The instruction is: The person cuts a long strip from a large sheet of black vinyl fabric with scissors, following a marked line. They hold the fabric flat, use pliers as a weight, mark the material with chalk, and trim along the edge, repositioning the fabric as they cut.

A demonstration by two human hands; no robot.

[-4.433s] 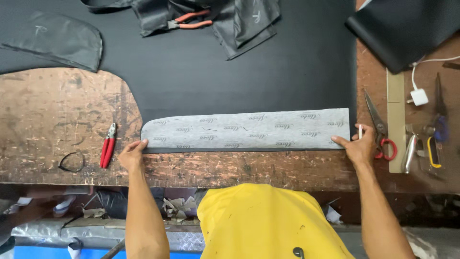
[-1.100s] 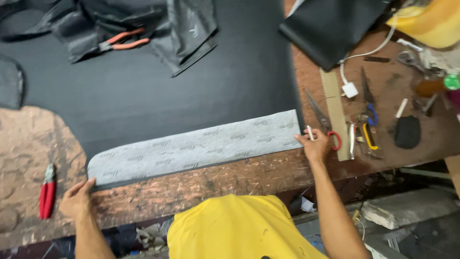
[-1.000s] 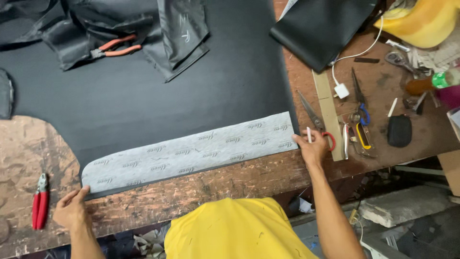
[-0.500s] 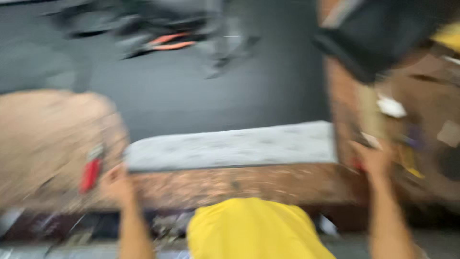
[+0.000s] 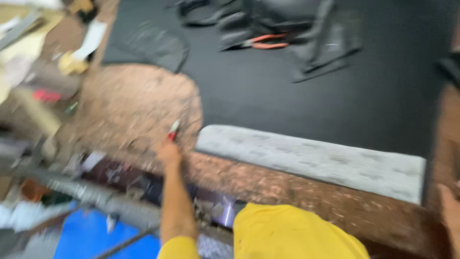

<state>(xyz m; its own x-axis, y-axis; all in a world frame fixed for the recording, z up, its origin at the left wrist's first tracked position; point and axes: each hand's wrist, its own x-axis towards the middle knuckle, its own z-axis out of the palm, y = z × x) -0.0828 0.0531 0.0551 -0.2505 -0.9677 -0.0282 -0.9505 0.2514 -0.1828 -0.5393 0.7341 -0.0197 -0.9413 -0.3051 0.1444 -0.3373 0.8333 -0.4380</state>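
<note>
Red-handled pliers (image 5: 172, 130) lie at left hand (image 5: 168, 152) fingertips; grip state unclear through blur.

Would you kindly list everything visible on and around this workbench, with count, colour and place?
Patterned strip: one, grey, lying along the bench's near edge, over the black sheet's border.
Black sheet: one, black, covering the bench's far middle and right.
Workbench: one, brown and speckled, bare at left and along the near edge.
Pliers: one pair, orange handles, far side, among dark cut pieces.
Small tool: one, red handle, too blurred to identify, at the left hand's fingertips.
Clutter: several blurred items, mixed colours, far left.
Blue surface: one, below the bench, lower left.
Yellow shirt: one, bottom centre.
Left hand: reaching at the red tool.
Right hand: at the right edge, mostly cut off.
</note>
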